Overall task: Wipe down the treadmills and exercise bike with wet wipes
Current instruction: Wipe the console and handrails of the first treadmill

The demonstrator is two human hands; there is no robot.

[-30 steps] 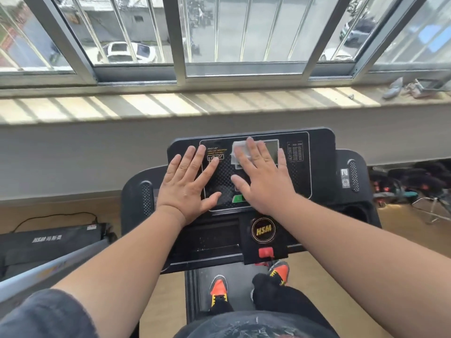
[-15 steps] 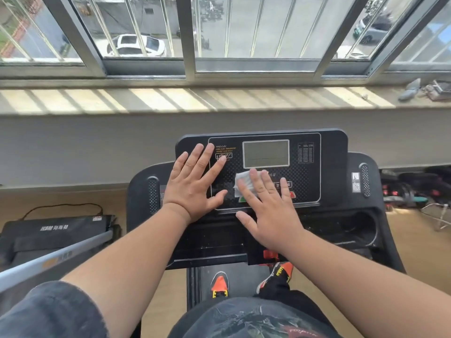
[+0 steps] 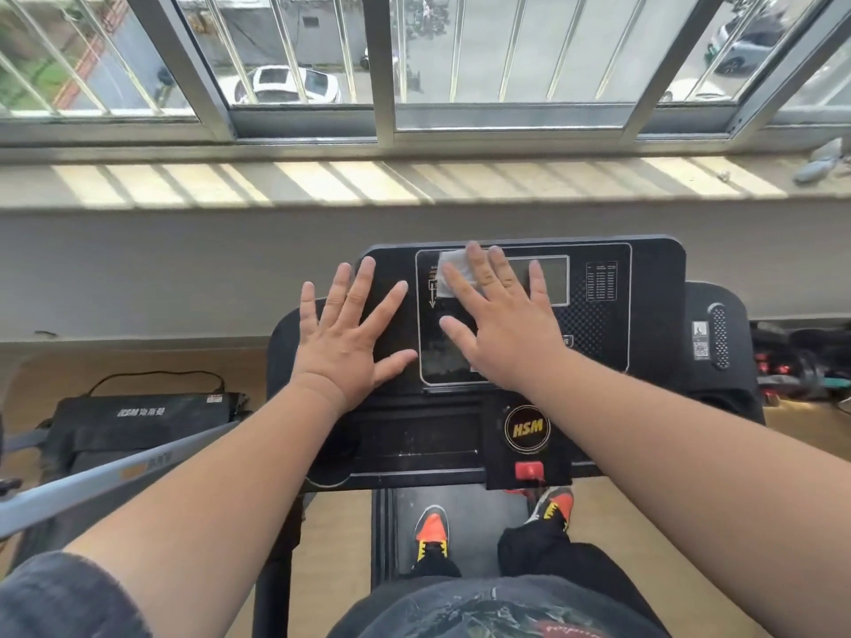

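Black treadmill console [image 3: 654,287] under white wet wipe [image 3: 450,274] and two flat hands.

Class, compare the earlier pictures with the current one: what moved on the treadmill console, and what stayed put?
The right hand slid the wet wipe down from the display to the buttons, then back up and left to the console's upper-left area. The left hand stayed flat on the console's left side, shifting slightly left. Nothing was picked up or released.
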